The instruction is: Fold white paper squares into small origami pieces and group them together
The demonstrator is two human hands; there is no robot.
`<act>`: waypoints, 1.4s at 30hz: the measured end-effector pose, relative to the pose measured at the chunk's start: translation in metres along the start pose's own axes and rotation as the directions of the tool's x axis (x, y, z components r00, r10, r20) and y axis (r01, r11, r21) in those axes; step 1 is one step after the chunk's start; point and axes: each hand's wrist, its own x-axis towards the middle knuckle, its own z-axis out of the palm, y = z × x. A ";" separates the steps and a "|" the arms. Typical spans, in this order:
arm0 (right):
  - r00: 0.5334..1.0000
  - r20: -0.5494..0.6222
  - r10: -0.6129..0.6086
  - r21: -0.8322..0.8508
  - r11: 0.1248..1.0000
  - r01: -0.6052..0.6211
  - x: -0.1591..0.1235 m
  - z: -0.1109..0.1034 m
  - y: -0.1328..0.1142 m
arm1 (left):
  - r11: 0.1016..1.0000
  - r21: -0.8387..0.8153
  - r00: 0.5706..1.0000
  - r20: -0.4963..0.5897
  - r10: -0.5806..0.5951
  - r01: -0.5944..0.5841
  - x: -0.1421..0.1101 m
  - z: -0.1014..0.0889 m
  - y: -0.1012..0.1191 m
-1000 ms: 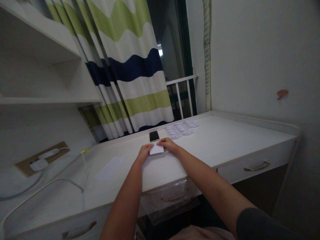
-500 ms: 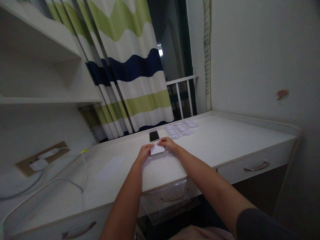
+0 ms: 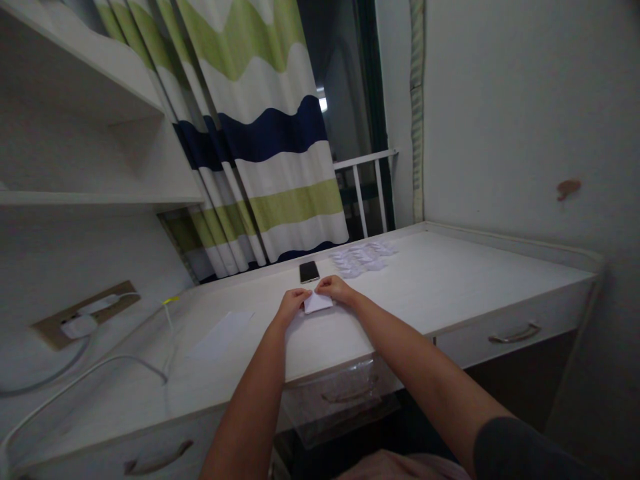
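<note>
Between both hands is a small folded piece of white paper (image 3: pixel 318 304), low over the desk. My left hand (image 3: pixel 293 305) pinches its left upper edge between thumb and fingers. My right hand (image 3: pixel 336 289) grips the top edge on the other side, its fingertips close to those of the left. Just beyond the hands lies a dark phone (image 3: pixel 309 272). Several folded white paper pieces (image 3: pixel 361 259) are set out in rows behind my right hand. To the left, loose white paper sheets (image 3: pixel 223 335) lie flat.
The white desk (image 3: pixel 480 280) stretches to the right wall. White cables (image 3: pixel 125 358) run across its left side from a wall socket (image 3: pixel 85 317). A striped curtain (image 3: pixel 280 173) hangs behind. Drawers with handles (image 3: pixel 515 333) are under the front edge, with clear plastic (image 3: pixel 330 400) hanging there.
The folded paper has shifted slightly right and down in view, and its face now looks wider. My fingertips have come nearer each other at its top edge.
</note>
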 end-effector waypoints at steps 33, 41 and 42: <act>0.991 -0.123 0.055 0.085 0.995 -0.045 0.005 -0.002 0.000 | 0.995 -0.094 0.982 -0.186 0.020 -0.038 0.008 -0.005 -0.004; 0.993 -0.027 0.115 0.134 0.985 -0.111 0.002 -0.002 -0.003 | 0.985 -0.132 0.943 -0.328 0.059 -0.108 0.015 -0.011 -0.009; 0.994 -0.032 0.106 0.130 0.986 -0.101 0.002 -0.003 -0.003 | 0.986 -0.132 0.943 -0.327 0.058 -0.106 0.015 -0.011 -0.009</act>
